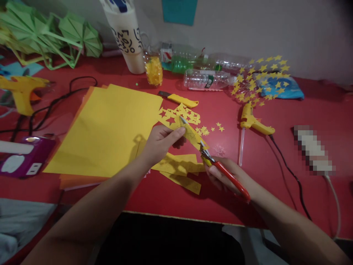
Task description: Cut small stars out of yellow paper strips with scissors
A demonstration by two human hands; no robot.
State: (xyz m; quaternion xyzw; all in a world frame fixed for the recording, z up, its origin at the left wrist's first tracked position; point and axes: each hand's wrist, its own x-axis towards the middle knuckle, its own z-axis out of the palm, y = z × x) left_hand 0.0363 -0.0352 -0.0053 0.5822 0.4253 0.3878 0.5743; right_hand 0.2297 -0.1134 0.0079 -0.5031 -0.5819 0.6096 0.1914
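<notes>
My left hand [160, 141] pinches a strip of yellow paper [190, 133] above the red table [165, 195]. My right hand [223, 175] grips red-handled scissors [220, 167], whose blades reach up into that paper piece. Under the hands lie yellow paper offcuts [182, 171]. A stack of yellow and orange sheets [110, 129] lies left of the hands. A yellow scrap with star-shaped holes [180, 115] and small cut-out stars [212, 129] rest just beyond.
A yellow glue gun [255, 123] with black cord lies right of the hands, another glue gun [22, 90] far left. A yellow craft knife [179, 98], plastic bottles [206, 79], a white cup [128, 36], green paper shapes [46, 36], a star-covered piece [261, 79] and a purple device [24, 158] surround them.
</notes>
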